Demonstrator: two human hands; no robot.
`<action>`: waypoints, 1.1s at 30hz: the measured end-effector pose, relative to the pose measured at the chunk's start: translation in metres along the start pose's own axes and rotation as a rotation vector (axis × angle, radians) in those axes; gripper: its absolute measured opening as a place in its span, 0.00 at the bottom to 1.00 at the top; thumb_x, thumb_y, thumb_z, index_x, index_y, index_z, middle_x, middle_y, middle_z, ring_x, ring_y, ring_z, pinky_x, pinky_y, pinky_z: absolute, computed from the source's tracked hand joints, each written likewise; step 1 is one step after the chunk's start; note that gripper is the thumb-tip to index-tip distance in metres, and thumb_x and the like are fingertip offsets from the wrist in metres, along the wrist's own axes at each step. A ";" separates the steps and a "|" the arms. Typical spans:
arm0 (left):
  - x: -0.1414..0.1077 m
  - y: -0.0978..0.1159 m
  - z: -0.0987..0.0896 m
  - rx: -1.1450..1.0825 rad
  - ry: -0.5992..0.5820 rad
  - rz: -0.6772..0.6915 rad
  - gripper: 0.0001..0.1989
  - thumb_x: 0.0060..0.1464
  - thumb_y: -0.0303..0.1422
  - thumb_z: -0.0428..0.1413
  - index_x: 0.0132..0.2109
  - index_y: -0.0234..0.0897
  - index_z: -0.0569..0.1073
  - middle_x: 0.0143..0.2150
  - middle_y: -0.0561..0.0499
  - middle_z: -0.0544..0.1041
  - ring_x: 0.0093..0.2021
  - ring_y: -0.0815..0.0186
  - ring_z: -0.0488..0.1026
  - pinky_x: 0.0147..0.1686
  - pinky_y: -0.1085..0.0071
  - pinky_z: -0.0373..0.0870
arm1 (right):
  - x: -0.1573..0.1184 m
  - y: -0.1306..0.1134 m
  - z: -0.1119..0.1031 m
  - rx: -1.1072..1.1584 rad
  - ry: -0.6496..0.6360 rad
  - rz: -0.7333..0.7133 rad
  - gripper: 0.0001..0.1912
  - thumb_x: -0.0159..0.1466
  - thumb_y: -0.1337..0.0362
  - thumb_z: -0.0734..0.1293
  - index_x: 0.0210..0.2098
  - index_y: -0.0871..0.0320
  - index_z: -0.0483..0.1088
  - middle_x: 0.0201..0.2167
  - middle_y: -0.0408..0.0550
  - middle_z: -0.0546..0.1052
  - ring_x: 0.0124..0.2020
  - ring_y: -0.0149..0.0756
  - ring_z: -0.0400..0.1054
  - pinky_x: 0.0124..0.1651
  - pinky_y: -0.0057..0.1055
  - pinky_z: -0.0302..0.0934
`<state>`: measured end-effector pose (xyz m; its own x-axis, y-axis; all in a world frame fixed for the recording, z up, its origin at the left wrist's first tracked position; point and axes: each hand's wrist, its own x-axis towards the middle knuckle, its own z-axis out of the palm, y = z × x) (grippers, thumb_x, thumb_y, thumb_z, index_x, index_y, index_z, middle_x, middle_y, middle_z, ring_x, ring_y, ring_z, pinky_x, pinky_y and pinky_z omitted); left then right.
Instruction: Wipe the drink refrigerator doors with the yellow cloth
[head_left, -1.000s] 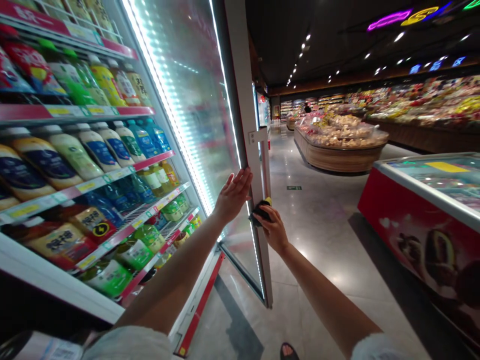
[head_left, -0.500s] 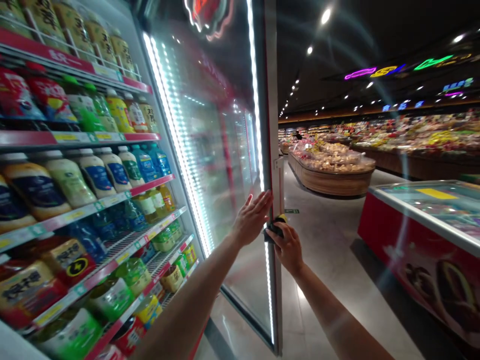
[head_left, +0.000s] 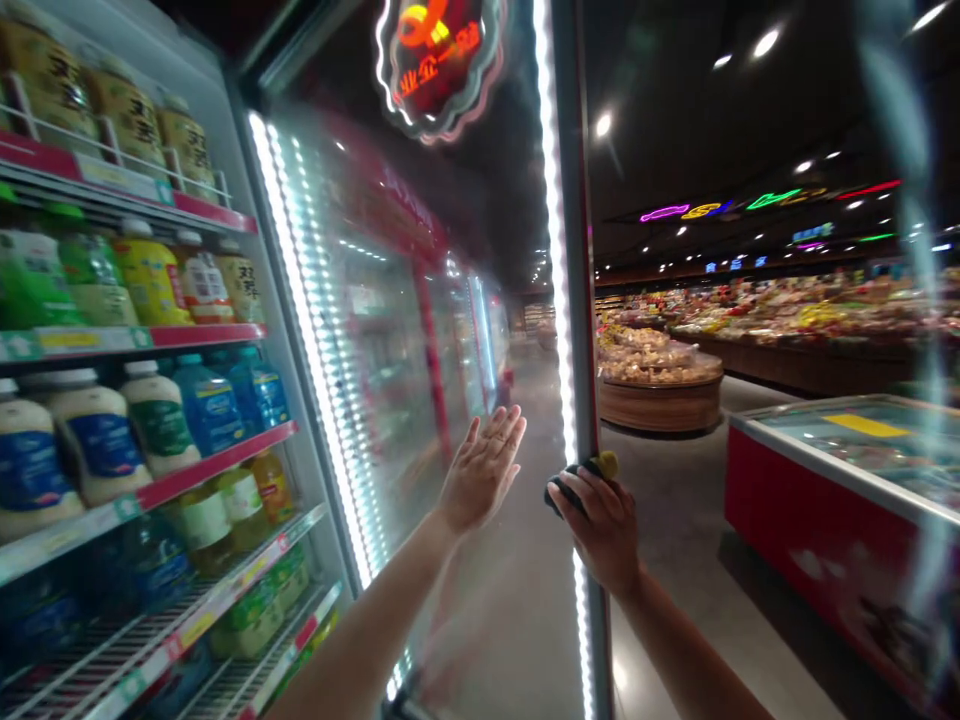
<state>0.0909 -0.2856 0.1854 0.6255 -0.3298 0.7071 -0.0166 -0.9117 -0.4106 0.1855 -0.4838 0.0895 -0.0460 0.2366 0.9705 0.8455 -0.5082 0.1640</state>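
Head view: both hands at work on the swung-out glass door [head_left: 405,340] of a drinks fridge. Left hand [head_left: 480,475], flat, fingers stretched upward and its back to the viewer, lies in front of the pane; whether the palm touches the glass cannot be told. Right hand [head_left: 600,520] has its fingers curled around a dark bundle [head_left: 573,490] with a yellow end, held at the free edge of the door, over the bright light strip [head_left: 559,270]; what the bundle is made of cannot be made out. Step in hand, as judged from this pose: handling the door edge with the bundle, the left hand held ready beside it. A further move along that edge would seem to call for a firm grip on the bundle and a steady door. Surroundings: to the left, bottles [head_left: 94,425] stand in rows behind a red shelf edge [head_left: 217,465], with the left forearm [head_left: 367,620] passing near the lower shelves, so knocking them is a possible risk. To the right, beyond the door, a red chest freezer [head_left: 761,500] and a round wooden stand [head_left: 660,407] stand well apart from the hands.
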 end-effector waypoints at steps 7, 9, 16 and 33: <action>0.028 -0.039 0.042 -0.050 0.162 0.055 0.42 0.67 0.30 0.51 0.77 0.36 0.35 0.75 0.44 0.56 0.76 0.59 0.50 0.74 0.54 0.52 | 0.049 0.032 0.030 -0.111 0.023 0.030 0.26 0.69 0.71 0.64 0.61 0.39 0.70 0.54 0.46 0.80 0.58 0.46 0.72 0.64 0.45 0.57; 0.039 -0.049 0.058 -0.069 0.202 0.079 0.42 0.67 0.30 0.51 0.77 0.36 0.34 0.76 0.44 0.55 0.76 0.59 0.50 0.74 0.54 0.51 | 0.074 0.047 0.039 -0.133 0.052 0.029 0.29 0.67 0.71 0.65 0.63 0.37 0.69 0.56 0.47 0.78 0.60 0.48 0.70 0.64 0.48 0.59; 0.051 -0.054 0.123 -0.159 0.348 0.198 0.43 0.65 0.30 0.53 0.77 0.37 0.36 0.76 0.45 0.55 0.76 0.59 0.49 0.75 0.52 0.49 | 0.105 0.094 0.065 -0.259 0.065 -0.021 0.30 0.63 0.74 0.66 0.62 0.46 0.70 0.64 0.54 0.69 0.65 0.52 0.65 0.64 0.52 0.63; 0.187 -0.118 0.119 -0.175 0.687 0.323 0.35 0.65 0.30 0.51 0.75 0.32 0.51 0.75 0.42 0.55 0.76 0.54 0.49 0.74 0.45 0.48 | 0.278 0.172 0.076 -0.380 0.152 -0.086 0.36 0.56 0.76 0.71 0.63 0.52 0.68 0.66 0.57 0.64 0.61 0.51 0.66 0.65 0.51 0.63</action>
<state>0.3030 -0.2107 0.2973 -0.0536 -0.6116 0.7894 -0.2744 -0.7511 -0.6005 0.3584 -0.4424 0.3740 -0.2099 0.1808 0.9609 0.5797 -0.7683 0.2712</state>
